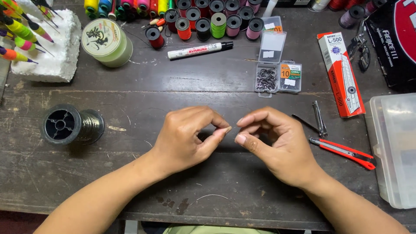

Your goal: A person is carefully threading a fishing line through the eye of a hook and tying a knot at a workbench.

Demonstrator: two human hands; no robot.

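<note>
Left hand (186, 136) and right hand (273, 141) meet fingertip to fingertip above the counter (130, 108), both pinched; object pinched too small to tell.

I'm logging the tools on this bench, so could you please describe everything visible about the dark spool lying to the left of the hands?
The dark spool lies on its side on the worn wooden table, its open end facing the camera. That end shows a black, plastic-looking flange with a hub and spokes inside. Behind it, fine dark glossy line is wound round the core. It sits left of the left hand, apart from it, and nothing but the table touches it. No loose end can be made out.
</note>
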